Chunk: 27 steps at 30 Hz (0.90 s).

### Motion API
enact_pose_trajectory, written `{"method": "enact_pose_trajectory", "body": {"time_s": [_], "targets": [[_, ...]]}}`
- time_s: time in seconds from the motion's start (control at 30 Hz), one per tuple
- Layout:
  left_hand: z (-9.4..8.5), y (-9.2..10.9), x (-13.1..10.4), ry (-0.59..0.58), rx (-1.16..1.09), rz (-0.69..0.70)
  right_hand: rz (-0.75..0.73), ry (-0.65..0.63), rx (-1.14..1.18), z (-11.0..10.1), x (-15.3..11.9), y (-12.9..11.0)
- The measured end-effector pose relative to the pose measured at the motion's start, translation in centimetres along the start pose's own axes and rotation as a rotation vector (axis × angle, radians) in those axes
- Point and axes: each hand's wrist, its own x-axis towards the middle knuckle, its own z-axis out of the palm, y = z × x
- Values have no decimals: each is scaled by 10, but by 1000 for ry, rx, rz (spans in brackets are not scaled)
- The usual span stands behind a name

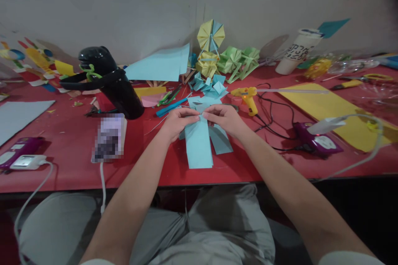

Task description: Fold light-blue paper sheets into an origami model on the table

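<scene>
A folded strip of light blue paper [199, 145] hangs toward the table's front edge, its top end between my two hands. My left hand [183, 122] pinches that end from the left, thumb and fingers together. From the right, my right hand [221, 118] pinches the same end, fingertips almost meeting the left ones. Another blue paper strip [221, 138] lies partly under the right hand. Behind the hands are more blue folded pieces [213, 87]. A blue stick-like tool [171, 107] rests just beyond my left hand.
A yellow glue gun [248, 98] with a black cord stands right of the hands, near a purple power socket [319, 138]. To the left are a black tumbler [121, 91] and a phone-like object [110, 136] on a cable. Folded paper fans [211, 35] stand by the wall.
</scene>
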Motion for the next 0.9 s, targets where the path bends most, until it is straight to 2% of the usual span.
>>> {"method": "enact_pose_trajectory", "body": {"time_s": [0.33,0.67,0.9], "targets": [[-1,-1,1,7,-21,-53,-9,1,-33,1,0,-1],[-2,-2,1,6,4,-26,23,11,-9,2,-1,-4],[-3,-2,2,8,-41,-50,10,-30,38,1,-1,-3]]}}
